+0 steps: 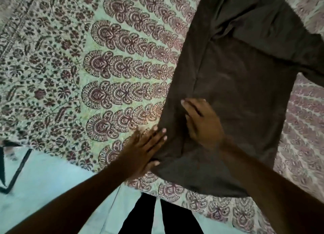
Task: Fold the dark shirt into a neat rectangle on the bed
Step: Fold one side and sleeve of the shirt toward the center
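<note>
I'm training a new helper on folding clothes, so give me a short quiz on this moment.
1. True or false: the right hand lies flat on the dark shirt.
2. The left hand is: A at the shirt's left edge; B on a sleeve; C raised above the floor.
3. Fill in: the shirt lies on a patterned ____.
Key: 1 true; 2 A; 3 bedspread.
</note>
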Demonstrator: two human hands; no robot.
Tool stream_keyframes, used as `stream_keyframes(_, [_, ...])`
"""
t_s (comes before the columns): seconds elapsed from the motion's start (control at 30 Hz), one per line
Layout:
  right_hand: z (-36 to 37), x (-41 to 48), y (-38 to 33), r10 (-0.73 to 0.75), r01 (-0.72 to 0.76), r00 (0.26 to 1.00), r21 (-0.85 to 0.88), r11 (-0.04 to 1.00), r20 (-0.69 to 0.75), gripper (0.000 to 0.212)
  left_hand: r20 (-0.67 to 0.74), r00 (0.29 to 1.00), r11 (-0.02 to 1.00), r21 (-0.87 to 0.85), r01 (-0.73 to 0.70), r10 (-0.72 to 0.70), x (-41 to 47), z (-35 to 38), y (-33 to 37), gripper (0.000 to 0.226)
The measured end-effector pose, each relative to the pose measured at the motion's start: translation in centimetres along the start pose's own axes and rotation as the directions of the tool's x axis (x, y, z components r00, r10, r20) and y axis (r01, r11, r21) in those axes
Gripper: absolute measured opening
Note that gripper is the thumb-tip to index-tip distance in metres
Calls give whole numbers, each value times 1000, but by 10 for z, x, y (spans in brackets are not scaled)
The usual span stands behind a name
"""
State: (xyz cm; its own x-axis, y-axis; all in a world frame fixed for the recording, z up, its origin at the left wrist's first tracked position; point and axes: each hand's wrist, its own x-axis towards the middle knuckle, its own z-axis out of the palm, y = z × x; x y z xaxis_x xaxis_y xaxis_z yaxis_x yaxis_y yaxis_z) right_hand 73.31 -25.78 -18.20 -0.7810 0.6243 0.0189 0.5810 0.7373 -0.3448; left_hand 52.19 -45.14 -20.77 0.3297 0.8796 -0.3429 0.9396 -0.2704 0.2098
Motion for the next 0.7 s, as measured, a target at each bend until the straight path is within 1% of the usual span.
stream_keyframes(0.07, [7,17,-9,116,-106,989,-108,988,90,56,23,998,998,22,-58,58,-23,2,9,77])
stream_keyframes(0.13, [19,18,-21,176,-143,966,-175,974,188,65,19,994,993,41,-109,108,-40,1,16,71])
stream_keyframes(0.2, [34,-2,-34,193,-152,957,-190,970,218,70,-31,996,995,49,-83,85,-45,-8,13,59])
stream_keyframes(0.27, [45,-37,-55,141,-97,957,-178,979,255,74,-116,992,999,-20,48,-50,-36,-23,6,53])
stream_keyframes(0.33, [50,-77,-77,42,2,956,-148,989,290,73,-180,966,978,-133,163,-185,-15,-41,1,52])
stream_keyframes(0.37, [51,-96,-86,-12,51,952,-119,992,305,71,-201,956,969,-169,181,-213,-3,-49,-1,53])
stream_keyframes(0.4, [48,-112,-92,-58,89,948,-85,992,313,68,-206,955,969,-172,177,-211,9,-55,-3,55])
stream_keyframes(0.43, [44,-126,-94,-87,107,946,-50,993,312,64,-187,966,978,-145,151,-177,20,-56,-4,58])
stream_keyframes(0.47, [39,-136,-94,-94,101,952,-7,995,292,58,-151,982,990,-100,99,-114,29,-54,-6,63])
stream_keyframes(0.5, [33,-140,-92,-82,74,964,40,996,253,53,-98,995,998,-48,28,-32,35,-48,-8,68])
stream_keyframes(0.57, [23,-140,-82,-22,3,984,105,994,175,47,5,993,993,22,-116,116,36,-36,-10,74])
stream_keyframes(0.6, [20,-136,-75,15,-32,991,123,992,137,45,33,987,987,35,-156,155,32,-32,-11,76])
stream_keyframes(0.63, [17,-130,-67,52,-64,995,137,988,89,43,46,985,985,36,-166,164,27,-29,-12,77])
stream_keyframes(0.7, [11,-112,-47,149,-145,989,194,970,-10,38,55,988,989,22,-145,144,14,-28,-10,75])
